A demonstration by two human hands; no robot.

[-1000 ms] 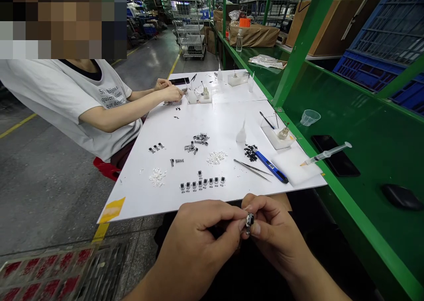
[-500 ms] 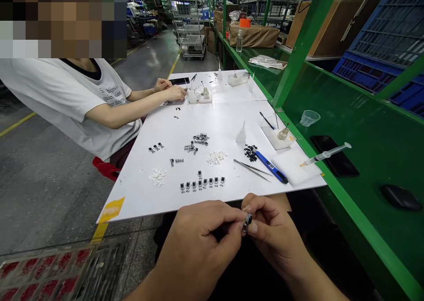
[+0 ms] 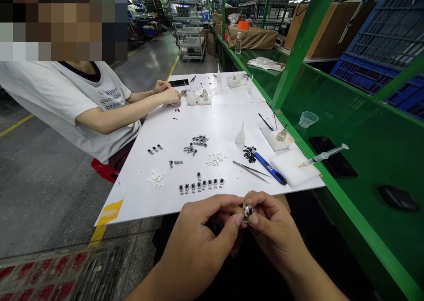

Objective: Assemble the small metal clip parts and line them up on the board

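Observation:
Just off the table's near edge, a small black-and-silver metal part is pinched between my two hands. My left hand closes on its left side with thumb and forefinger. From the right, my right hand grips it between thumb and fingertips. Beyond my hands, a row of similar small parts stands on the white table. White slivers lie in a pile behind that row. Tweezers and a blue utility knife rest to the right, beside black bits.
A co-worker sits at the table's left side, hands over its far part. A syringe lies on a white foam pad. A white dropper bottle stands mid-table. A green post rises at the right.
The small part has turned in my fingers and shows more of its face. My left thumb has shifted slightly. The co-worker's nearer hand has drawn back a little to the left.

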